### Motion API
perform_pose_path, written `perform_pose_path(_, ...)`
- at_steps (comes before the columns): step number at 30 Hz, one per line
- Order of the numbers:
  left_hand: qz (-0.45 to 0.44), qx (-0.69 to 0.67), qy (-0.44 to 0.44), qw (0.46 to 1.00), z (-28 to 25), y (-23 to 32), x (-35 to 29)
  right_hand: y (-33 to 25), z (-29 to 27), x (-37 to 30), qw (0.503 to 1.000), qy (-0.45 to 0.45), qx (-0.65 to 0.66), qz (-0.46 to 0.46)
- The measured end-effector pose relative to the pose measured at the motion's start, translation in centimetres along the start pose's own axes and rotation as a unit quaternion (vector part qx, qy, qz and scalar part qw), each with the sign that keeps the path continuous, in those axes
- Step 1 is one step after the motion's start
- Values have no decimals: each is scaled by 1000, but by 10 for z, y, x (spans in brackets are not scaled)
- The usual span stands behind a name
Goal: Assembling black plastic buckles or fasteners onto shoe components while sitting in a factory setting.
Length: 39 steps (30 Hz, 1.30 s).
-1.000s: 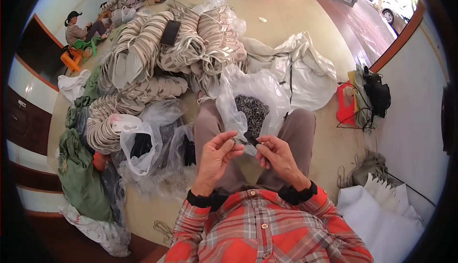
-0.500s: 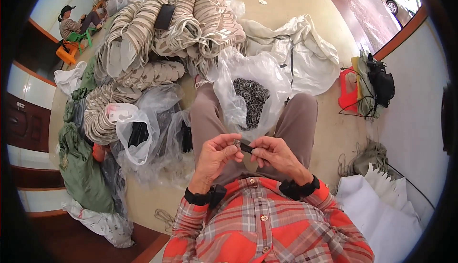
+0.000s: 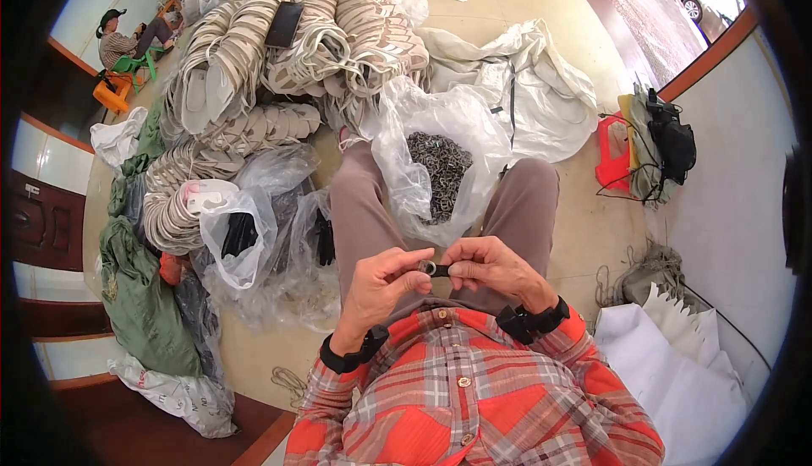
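Note:
Above my lap, my left hand [image 3: 385, 287] pinches a small metal buckle [image 3: 429, 268] between thumb and fingers. My right hand [image 3: 501, 273] grips a short black strap [image 3: 441, 271], its end meeting the buckle. Whether the strap passes through the buckle is too small to tell. Between my knees stands a clear plastic bag [image 3: 394, 132], rolled open and holding a heap of small dark metal buckles [image 3: 438, 170]. At my left, another clear bag [image 3: 269, 233] contains black strips [image 3: 240, 234] that look like more straps.
Stacks of beige strappy sandal pieces [image 3: 228, 52] lie ahead to the left, with a black phone [image 3: 284, 24] on top. A white sack [image 3: 550, 102] spreads at the front right. A red stool [image 3: 615, 153] carries black bags. Another person [image 3: 118, 43] sits far left.
Both hands have come closer together, and the strap's end now meets the buckle. More of the buckle shows between my fingertips. The whole view has shifted slightly.

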State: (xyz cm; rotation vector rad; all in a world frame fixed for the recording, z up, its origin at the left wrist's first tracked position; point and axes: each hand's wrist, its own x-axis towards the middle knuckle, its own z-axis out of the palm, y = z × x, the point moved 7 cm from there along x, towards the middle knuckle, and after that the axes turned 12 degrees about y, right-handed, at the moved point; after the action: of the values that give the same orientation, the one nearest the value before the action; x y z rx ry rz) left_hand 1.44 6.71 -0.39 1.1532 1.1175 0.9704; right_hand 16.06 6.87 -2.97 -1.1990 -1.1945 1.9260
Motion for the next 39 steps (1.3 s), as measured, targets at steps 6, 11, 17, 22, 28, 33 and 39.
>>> perform_pose_path(6,10,-64,42,997,1,-4,-8,3,0,-3,998,42,-41,-25)
perform_pose_path(11,-150,-367,63,916,-2,-32,-10,-18,-6,-16,953,167,-197,-157)
perform_pose_path(17,-145,-380,98,908,-8,-38,-7,-15,5,-20,973,159,-145,-89)
perform_pose_path(22,-94,-347,116,926,-11,-24,-5,0,12,-20,991,134,-1,-13)
perform_pose_path(28,-67,-243,73,965,-12,-21,-5,-4,15,-18,995,95,-40,-19)
perform_pose_path(33,-12,-71,28,997,-10,-7,-7,-3,13,-17,996,71,-48,-12)
perform_pose_path(39,9,-44,-17,999,-6,-2,-14,0,20,-17,999,14,7,37)
